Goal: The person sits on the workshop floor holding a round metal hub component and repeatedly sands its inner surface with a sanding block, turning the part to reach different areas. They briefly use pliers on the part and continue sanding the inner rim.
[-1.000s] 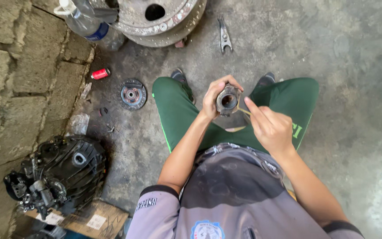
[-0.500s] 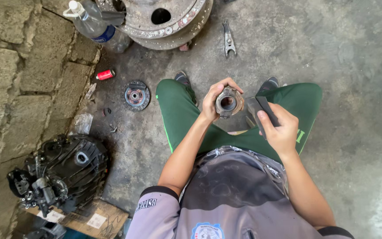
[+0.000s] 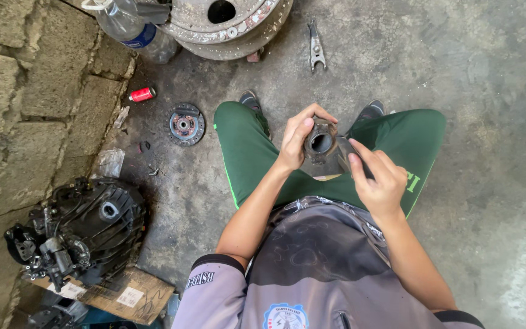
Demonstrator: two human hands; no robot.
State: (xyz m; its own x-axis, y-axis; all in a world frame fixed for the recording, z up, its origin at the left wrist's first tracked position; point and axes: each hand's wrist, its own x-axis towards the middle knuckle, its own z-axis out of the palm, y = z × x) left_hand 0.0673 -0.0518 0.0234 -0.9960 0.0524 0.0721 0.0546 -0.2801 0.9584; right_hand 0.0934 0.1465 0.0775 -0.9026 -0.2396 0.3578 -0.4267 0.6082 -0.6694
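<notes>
I squat on a concrete floor in green trousers. My left hand (image 3: 296,141) grips a round, rusty metal ring-shaped bearing part (image 3: 320,143) with a hollow centre, held up between my knees. My right hand (image 3: 377,178) is closed around a thin dark tool (image 3: 349,155), its tip resting against the right side of the ring. The tool's lower end is hidden in my fist.
A black gearbox casing (image 3: 86,228) sits on cardboard (image 3: 126,295) at the lower left by a block wall. A clutch disc (image 3: 184,123), a red can (image 3: 142,94), a plastic bottle (image 3: 130,29), stacked metal discs (image 3: 226,24) and a metal fork lever (image 3: 316,45) lie ahead.
My right hand has dropped from poking inside the ring's opening to its right side, now gripping the tool lower. The left hand keeps its hold on the ring.
</notes>
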